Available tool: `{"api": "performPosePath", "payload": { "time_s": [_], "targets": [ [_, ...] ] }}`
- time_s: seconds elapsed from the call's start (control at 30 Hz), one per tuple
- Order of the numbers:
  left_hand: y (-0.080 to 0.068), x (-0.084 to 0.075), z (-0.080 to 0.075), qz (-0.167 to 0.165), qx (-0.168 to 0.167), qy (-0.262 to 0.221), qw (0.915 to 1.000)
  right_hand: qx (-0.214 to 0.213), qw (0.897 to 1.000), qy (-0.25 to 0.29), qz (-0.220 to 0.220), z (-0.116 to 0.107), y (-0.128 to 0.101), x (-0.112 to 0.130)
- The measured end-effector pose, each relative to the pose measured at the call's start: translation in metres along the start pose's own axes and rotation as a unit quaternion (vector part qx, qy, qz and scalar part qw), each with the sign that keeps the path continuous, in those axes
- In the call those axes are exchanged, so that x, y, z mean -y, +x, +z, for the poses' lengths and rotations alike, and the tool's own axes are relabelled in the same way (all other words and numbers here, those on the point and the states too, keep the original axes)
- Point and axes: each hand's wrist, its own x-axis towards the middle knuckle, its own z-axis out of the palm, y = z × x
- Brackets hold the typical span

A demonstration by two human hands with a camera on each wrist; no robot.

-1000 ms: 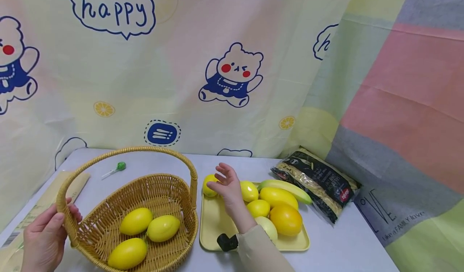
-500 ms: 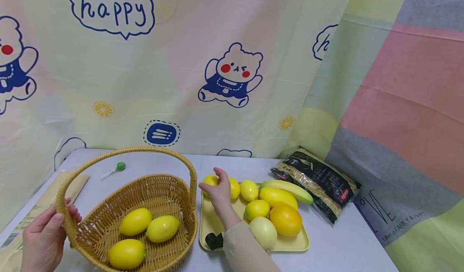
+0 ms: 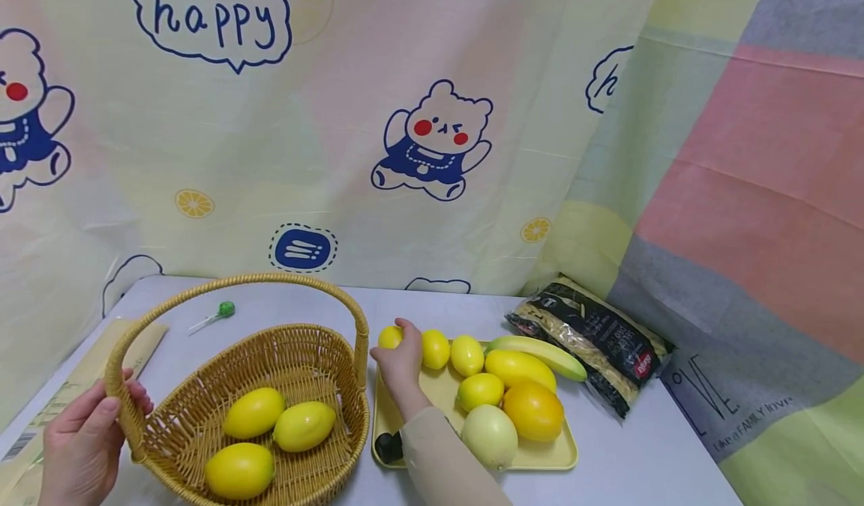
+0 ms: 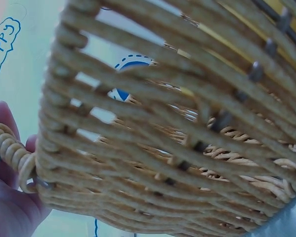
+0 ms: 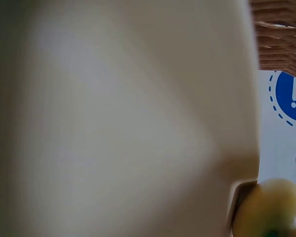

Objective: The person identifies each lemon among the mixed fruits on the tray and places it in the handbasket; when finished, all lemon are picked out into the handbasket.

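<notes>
One small lemon (image 3: 390,336) sits at the back left corner of the pale yellow tray (image 3: 398,416), low and just left of centre in the head view, and the right hand (image 3: 398,363) has its fingers curled over it. It looks light, firm and smooth, with a waxy, slightly glossy skin, perhaps a plastic model; such a rounded shape can slip out of a loose pinch, so a grip with fingers round its widest part and the thumb opposite seems safest. It does not look fragile.

In the right wrist view the lemon (image 5: 269,210) shows at the lower right corner, past the edge of the tray (image 5: 128,118), which fills most of that frame as a matte, stiff surface.

The left hand (image 3: 81,446), at the lower left of the head view, grips the base of the handle of the wicker basket (image 3: 351,408), thumb in front and fingers behind. The weave (image 4: 177,128) is coarse, dry and rigid, with open gaps. Three larger oval lemons (image 3: 280,427) lie inside.

On the tray, to the right of the right hand, lie more small lemons (image 3: 466,354), an orange (image 3: 533,410), a pale round fruit (image 3: 490,436) and a banana (image 3: 540,352). A crinkly noodle packet (image 3: 587,341) rests further right on the table (image 3: 641,461).
</notes>
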Motion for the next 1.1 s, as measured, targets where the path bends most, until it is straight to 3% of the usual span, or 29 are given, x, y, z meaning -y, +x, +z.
{"api": "performPosePath", "payload": {
  "time_s": [0.13, 0.33, 0.7, 0.87, 1.1],
  "targets": [
    [0.000, 0.000, 0.000, -0.004, -0.012, 0.010, 0.9999, -0.007, 1.000, -0.023, 0.000, 0.000, 0.002, 0.000],
    [0.000, 0.000, 0.000, -0.005, -0.005, -0.002, 1.0000, -0.008, 0.999, -0.033, 0.013, -0.002, 0.002, 0.002],
    [0.000, -0.002, 0.000, -0.012, -0.003, 0.003, 0.9999, 0.011, 0.996, 0.085, 0.017, -0.007, 0.012, 0.015],
    [0.000, -0.002, 0.000, -0.004, 0.014, -0.008, 0.9999, 0.056, 0.990, 0.129, -0.006, -0.020, 0.028, 0.020],
    [0.000, -0.002, 0.002, -0.008, 0.000, 0.022, 0.9997, 0.188, 0.968, 0.158, -0.045, -0.051, 0.051, 0.023]
  ]
}}
